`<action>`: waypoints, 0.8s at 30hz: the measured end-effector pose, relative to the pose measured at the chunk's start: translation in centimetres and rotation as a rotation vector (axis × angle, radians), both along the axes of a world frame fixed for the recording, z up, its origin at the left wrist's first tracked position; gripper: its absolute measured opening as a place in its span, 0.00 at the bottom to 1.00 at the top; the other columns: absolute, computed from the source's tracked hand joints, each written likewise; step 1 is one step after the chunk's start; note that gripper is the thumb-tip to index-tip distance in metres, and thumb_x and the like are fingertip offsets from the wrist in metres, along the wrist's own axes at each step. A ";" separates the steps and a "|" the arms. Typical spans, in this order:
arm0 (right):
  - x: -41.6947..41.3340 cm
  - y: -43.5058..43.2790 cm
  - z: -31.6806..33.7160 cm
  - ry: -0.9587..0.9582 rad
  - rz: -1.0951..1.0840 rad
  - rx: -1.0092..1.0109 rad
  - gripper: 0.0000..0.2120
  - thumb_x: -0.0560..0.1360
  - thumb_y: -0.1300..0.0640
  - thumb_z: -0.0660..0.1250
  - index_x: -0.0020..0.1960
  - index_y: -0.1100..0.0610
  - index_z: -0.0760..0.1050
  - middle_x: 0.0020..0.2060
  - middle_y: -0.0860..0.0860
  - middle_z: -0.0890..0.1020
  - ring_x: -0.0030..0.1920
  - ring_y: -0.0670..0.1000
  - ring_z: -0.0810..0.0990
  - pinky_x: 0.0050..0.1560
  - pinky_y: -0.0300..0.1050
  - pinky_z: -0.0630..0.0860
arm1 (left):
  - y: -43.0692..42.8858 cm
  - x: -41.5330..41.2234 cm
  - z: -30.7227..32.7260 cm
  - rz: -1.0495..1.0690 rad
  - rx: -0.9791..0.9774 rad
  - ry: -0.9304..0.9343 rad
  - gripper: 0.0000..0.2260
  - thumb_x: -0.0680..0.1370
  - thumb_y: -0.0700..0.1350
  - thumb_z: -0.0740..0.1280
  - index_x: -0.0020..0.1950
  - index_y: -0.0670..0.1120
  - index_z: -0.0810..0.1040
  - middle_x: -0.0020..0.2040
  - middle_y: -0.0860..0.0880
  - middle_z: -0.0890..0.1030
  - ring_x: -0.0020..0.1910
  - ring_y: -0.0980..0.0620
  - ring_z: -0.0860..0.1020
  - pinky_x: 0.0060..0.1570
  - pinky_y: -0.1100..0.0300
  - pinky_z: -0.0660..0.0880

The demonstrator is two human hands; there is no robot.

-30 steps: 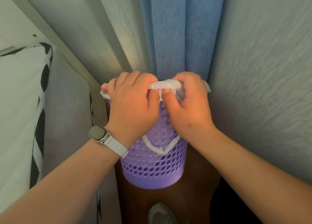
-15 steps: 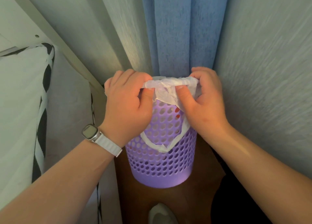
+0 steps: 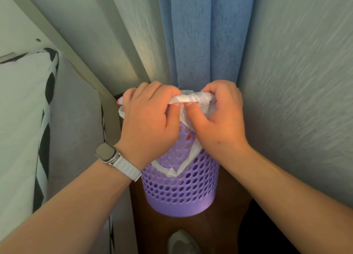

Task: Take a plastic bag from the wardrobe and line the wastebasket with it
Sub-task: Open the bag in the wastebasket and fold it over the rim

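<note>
A purple perforated wastebasket [image 3: 183, 192] stands on the dark wooden floor in a narrow corner. A thin white plastic bag [image 3: 191, 98] is bunched at its rim, and one handle loop hangs down the outside of the front wall. My left hand [image 3: 149, 120], with a watch on its wrist, grips the bag at the rim's left side. My right hand [image 3: 219, 118] pinches the bunched plastic at the rim's right side. Both hands cover most of the basket's opening, so its inside is hidden.
A bed with a white and black patterned pillow [image 3: 24, 120] and a grey mattress side fills the left. A blue curtain [image 3: 206, 35] hangs behind the basket and a pale wall [image 3: 298, 81] closes the right. A light shoe tip [image 3: 181, 242] shows at the bottom.
My hands have moved slightly apart along the rim, stretching the bunched bag between them. The view has shifted a little, so the basket sits further right in the frame.
</note>
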State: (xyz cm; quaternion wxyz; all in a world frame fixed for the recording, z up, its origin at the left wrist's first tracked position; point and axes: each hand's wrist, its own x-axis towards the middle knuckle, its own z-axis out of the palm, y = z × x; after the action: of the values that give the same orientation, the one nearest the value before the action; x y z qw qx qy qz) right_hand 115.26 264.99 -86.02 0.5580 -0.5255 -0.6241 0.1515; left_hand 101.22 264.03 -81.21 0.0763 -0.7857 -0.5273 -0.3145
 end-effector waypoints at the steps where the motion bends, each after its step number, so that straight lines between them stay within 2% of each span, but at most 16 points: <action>1: 0.1 0.0 0.0 0.000 0.025 0.014 0.14 0.72 0.46 0.67 0.50 0.55 0.74 0.47 0.46 0.73 0.51 0.51 0.73 0.54 0.61 0.71 | 0.1 -0.2 0.0 0.005 -0.002 -0.001 0.06 0.77 0.45 0.61 0.47 0.48 0.78 0.41 0.57 0.70 0.42 0.48 0.74 0.50 0.51 0.64; 6: 1.9 0.8 -0.3 -0.059 0.086 0.072 0.19 0.72 0.47 0.67 0.58 0.58 0.78 0.59 0.54 0.76 0.62 0.53 0.73 0.65 0.64 0.67 | 0.7 -1.2 -0.1 0.017 -0.007 -0.032 0.06 0.76 0.44 0.61 0.45 0.47 0.77 0.40 0.57 0.69 0.41 0.47 0.73 0.47 0.48 0.65; 11: 2.5 1.6 -0.6 -0.043 0.130 0.019 0.20 0.72 0.45 0.67 0.57 0.58 0.79 0.59 0.53 0.75 0.62 0.54 0.74 0.67 0.46 0.67 | 0.7 -1.5 0.0 0.018 0.001 -0.061 0.05 0.77 0.43 0.61 0.45 0.47 0.77 0.40 0.56 0.69 0.41 0.50 0.71 0.48 0.52 0.63; 13: 2.3 1.6 -0.6 -0.016 0.139 0.000 0.17 0.72 0.46 0.67 0.53 0.57 0.79 0.56 0.51 0.75 0.61 0.54 0.74 0.64 0.44 0.67 | 0.7 -1.5 0.0 0.004 0.004 -0.074 0.06 0.77 0.43 0.61 0.45 0.46 0.77 0.39 0.55 0.71 0.40 0.50 0.71 0.47 0.51 0.65; 15: 2.1 1.4 -0.5 0.006 0.119 0.002 0.15 0.72 0.47 0.66 0.48 0.59 0.77 0.51 0.50 0.75 0.55 0.55 0.75 0.58 0.47 0.70 | 0.6 -1.3 -0.1 -0.014 0.008 -0.091 0.06 0.77 0.43 0.61 0.44 0.46 0.77 0.38 0.53 0.72 0.39 0.50 0.71 0.46 0.48 0.67; 18: 1.7 1.0 -0.3 0.043 0.048 0.019 0.14 0.73 0.48 0.65 0.45 0.60 0.74 0.45 0.49 0.73 0.48 0.56 0.75 0.51 0.56 0.72 | 0.1 -0.2 0.1 -0.002 0.011 -0.112 0.06 0.77 0.42 0.61 0.46 0.46 0.78 0.40 0.55 0.71 0.40 0.49 0.72 0.48 0.49 0.65; 23: 1.4 0.4 0.2 0.057 -0.018 -0.005 0.11 0.71 0.46 0.64 0.42 0.55 0.71 0.41 0.47 0.71 0.45 0.55 0.74 0.48 0.62 0.71 | -1.1 1.3 0.6 0.031 0.036 -0.026 0.11 0.76 0.45 0.63 0.55 0.49 0.80 0.51 0.51 0.78 0.54 0.49 0.75 0.68 0.43 0.59; 24: 1.2 0.4 0.3 0.057 -0.022 -0.011 0.11 0.71 0.45 0.64 0.42 0.53 0.70 0.41 0.47 0.71 0.45 0.55 0.74 0.48 0.62 0.71 | -1.1 1.5 0.6 0.038 0.032 -0.014 0.12 0.76 0.46 0.63 0.57 0.49 0.79 0.52 0.51 0.79 0.55 0.49 0.75 0.70 0.42 0.58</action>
State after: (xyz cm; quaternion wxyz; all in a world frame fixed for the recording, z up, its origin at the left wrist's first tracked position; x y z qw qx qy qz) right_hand 116.49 265.35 -85.68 0.5744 -0.5308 -0.6012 0.1637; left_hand 102.72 262.90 -80.59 0.0910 -0.7722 -0.5374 -0.3266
